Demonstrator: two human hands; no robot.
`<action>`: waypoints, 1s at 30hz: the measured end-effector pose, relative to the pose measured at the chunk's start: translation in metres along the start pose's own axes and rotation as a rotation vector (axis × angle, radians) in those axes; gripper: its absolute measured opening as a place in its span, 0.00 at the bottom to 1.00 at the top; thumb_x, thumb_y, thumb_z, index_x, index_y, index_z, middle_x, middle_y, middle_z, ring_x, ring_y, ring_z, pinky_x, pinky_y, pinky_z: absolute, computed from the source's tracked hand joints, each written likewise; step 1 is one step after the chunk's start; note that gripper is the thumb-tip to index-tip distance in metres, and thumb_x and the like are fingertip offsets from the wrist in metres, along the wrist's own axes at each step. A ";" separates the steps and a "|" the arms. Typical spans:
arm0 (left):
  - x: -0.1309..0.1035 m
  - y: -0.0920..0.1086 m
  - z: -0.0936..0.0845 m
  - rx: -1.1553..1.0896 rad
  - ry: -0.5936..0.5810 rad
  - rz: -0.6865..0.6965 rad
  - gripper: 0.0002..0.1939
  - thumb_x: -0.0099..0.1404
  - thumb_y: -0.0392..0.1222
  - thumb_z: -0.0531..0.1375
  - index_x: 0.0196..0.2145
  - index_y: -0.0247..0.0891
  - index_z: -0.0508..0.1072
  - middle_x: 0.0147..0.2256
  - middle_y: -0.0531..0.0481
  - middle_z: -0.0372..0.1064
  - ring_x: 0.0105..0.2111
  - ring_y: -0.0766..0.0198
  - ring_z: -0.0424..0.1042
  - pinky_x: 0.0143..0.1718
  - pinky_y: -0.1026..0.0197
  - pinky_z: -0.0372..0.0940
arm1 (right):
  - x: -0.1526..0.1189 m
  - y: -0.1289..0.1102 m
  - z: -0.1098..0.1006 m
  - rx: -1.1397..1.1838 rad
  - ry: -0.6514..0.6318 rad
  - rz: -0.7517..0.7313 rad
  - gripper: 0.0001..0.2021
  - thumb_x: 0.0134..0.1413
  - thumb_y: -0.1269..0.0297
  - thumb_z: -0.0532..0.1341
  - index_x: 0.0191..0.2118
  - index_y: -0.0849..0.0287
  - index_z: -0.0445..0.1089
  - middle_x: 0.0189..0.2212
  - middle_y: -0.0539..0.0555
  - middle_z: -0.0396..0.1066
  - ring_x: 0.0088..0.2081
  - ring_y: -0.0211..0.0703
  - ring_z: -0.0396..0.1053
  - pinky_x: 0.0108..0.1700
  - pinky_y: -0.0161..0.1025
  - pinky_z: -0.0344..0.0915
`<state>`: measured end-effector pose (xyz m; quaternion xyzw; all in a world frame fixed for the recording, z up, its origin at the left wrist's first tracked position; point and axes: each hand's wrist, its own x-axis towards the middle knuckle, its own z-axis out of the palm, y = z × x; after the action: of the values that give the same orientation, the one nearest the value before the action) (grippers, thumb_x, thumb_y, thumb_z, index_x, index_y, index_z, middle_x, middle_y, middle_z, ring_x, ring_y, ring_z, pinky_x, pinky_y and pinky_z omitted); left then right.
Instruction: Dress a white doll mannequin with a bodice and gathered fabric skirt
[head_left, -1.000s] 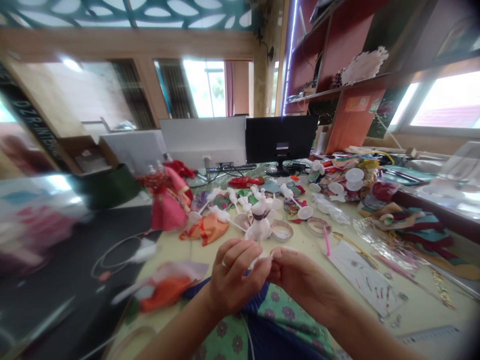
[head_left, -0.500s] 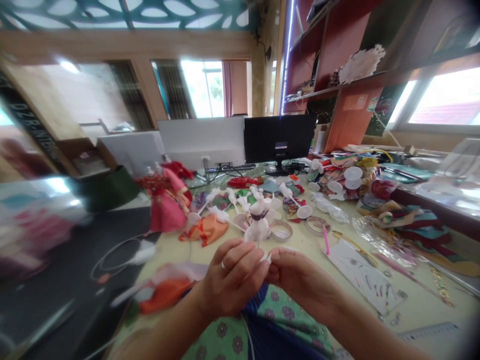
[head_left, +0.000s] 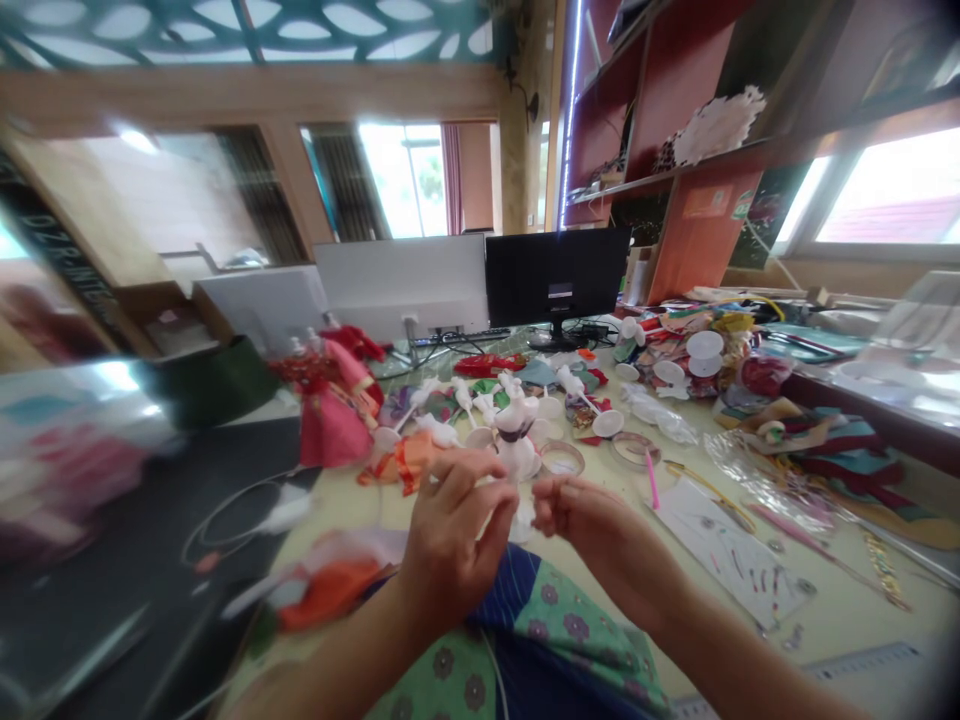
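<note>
My left hand (head_left: 457, 530) is raised over the table's front edge, its fingers curved and the thumb apart from them, with nothing visible between. Close on its right, my right hand (head_left: 592, 520) has its fingers curled together; whatever they pinch is too small to make out. Just beyond both hands stands a small white figure (head_left: 517, 425) with a dark band round its middle. Its white base (head_left: 523, 522) shows between the hands. Green flowered cloth (head_left: 577, 630) lies below my wrists.
Rolls of tape (head_left: 562, 459), a pink pen (head_left: 652, 478) and a white card (head_left: 731, 550) lie right of the figure. An orange cloth piece (head_left: 405, 460) and a red dress (head_left: 330, 415) are left. A black monitor (head_left: 559, 278) stands behind.
My hands have moved apart. The left hand has risen slightly and its fingers have opened, so the white base now shows between the hands.
</note>
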<state>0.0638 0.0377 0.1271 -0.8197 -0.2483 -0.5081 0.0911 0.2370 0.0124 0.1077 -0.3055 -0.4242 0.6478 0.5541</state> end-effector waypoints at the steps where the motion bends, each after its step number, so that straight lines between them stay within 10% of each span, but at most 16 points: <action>1: 0.003 -0.001 0.000 -0.004 -0.016 -0.038 0.06 0.58 0.29 0.58 0.32 0.37 0.69 0.38 0.46 0.69 0.42 0.59 0.67 0.46 0.52 0.63 | 0.004 0.000 -0.002 -0.111 0.080 -0.106 0.09 0.52 0.60 0.59 0.37 0.59 0.71 0.30 0.52 0.67 0.34 0.41 0.63 0.42 0.40 0.58; 5: 0.017 -0.004 -0.002 0.012 -0.091 -0.101 0.04 0.59 0.31 0.58 0.31 0.37 0.70 0.42 0.44 0.68 0.46 0.57 0.66 0.48 0.51 0.62 | 0.028 0.001 -0.011 -0.474 0.279 -0.426 0.15 0.48 0.62 0.63 0.44 0.54 0.65 0.43 0.54 0.67 0.47 0.46 0.63 0.52 0.44 0.56; 12: 0.034 -0.012 -0.002 0.113 -0.143 -0.083 0.03 0.60 0.32 0.57 0.30 0.37 0.71 0.47 0.44 0.66 0.50 0.54 0.62 0.51 0.49 0.60 | 0.065 0.009 -0.015 -0.612 0.123 -0.496 0.32 0.46 0.64 0.66 0.56 0.54 0.52 0.55 0.58 0.58 0.57 0.49 0.57 0.58 0.48 0.53; 30: 0.046 -0.024 0.005 0.282 -0.193 0.035 0.01 0.60 0.33 0.59 0.30 0.35 0.71 0.45 0.44 0.69 0.47 0.55 0.65 0.51 0.50 0.59 | 0.076 0.018 -0.006 -0.708 0.181 -0.607 0.25 0.46 0.69 0.62 0.52 0.56 0.56 0.44 0.57 0.67 0.43 0.47 0.67 0.46 0.46 0.65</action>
<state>0.0722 0.0744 0.1625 -0.8481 -0.3103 -0.3853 0.1897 0.2182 0.0875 0.0946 -0.3932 -0.6391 0.2430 0.6148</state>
